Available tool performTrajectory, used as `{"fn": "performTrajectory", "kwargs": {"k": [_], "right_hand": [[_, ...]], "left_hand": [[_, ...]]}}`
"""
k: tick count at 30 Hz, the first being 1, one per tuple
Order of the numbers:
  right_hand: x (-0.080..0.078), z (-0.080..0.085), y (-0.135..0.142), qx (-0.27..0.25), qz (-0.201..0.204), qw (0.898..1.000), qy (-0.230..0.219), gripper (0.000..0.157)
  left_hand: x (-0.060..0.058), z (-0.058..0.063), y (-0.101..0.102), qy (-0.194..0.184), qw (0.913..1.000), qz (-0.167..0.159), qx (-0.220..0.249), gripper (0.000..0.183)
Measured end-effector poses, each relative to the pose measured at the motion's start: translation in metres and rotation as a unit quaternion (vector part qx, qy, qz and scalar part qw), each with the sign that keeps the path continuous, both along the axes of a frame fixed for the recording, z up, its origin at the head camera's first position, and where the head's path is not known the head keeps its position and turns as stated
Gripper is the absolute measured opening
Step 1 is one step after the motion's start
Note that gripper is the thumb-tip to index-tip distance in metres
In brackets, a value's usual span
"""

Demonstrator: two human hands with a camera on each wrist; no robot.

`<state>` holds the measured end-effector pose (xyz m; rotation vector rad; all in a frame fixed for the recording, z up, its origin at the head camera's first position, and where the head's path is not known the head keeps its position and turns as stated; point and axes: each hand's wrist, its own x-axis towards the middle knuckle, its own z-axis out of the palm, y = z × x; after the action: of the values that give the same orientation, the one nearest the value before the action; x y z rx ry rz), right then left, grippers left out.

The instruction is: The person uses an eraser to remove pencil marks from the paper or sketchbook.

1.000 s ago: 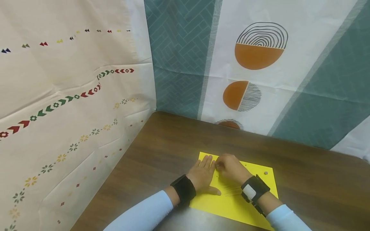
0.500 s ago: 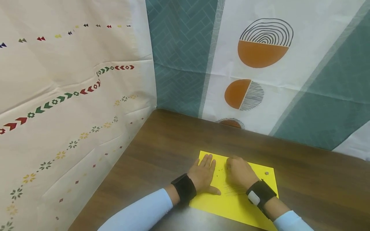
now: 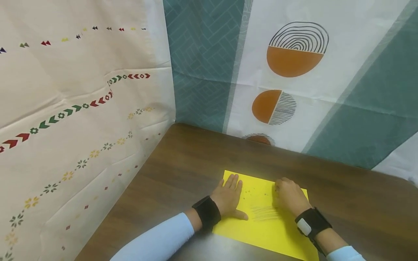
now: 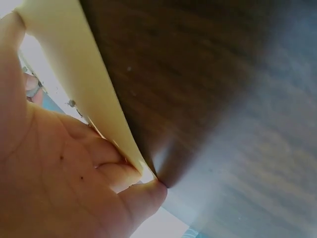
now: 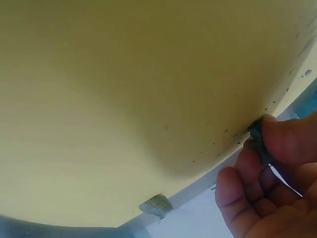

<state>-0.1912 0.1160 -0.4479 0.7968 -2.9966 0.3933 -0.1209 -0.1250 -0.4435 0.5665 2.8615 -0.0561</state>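
Note:
A yellow sheet of paper lies on the wooden table, with faint grey strokes across its middle. My left hand rests flat on its left side, fingers straight and thumb spread. Near the sheet's upper right, my right hand pinches a small dark green-grey lump between thumb and fingers, right at the paper's surface. Dark crumbs dot the paper around it. A second greenish lump with a ridged surface sits near the sheet's edge in the right wrist view; the right hand hides it in the head view.
The brown wooden table extends around the sheet. A cream patterned cloth hangs along the left side, and a teal and white cloth hangs behind the table.
My right hand has slid rightward along the upper part of the sheet, uncovering more crumbs and grey strokes, and now covers the second lump from the head view. The left hand stays put.

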Motion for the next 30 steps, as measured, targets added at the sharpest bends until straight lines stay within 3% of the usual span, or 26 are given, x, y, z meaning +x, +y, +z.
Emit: {"fn": "performTrajectory", "kwargs": {"k": [8,15,23,30], "right_hand": [[0.0,-0.003,0.0,-0.005,-0.011,1.0,0.0,0.018],[0.001,-0.004,0.006,-0.032,0.01,0.999,0.017,0.016],[0.006,0.003,0.008,-0.062,0.001,0.998,-0.012,0.014],[0.018,0.014,-0.011,-0.092,0.018,0.995,-0.035,0.016]], "left_hand": [[0.0,0.001,-0.001,-0.002,1.0,-0.001,0.001,0.112],[0.0,-0.002,0.0,0.004,1.0,-0.001,0.001,0.113],[0.0,-0.002,0.001,0.005,1.0,-0.003,0.005,0.114],[-0.001,-0.001,0.002,0.009,0.9999,-0.007,0.006,0.114]]}}
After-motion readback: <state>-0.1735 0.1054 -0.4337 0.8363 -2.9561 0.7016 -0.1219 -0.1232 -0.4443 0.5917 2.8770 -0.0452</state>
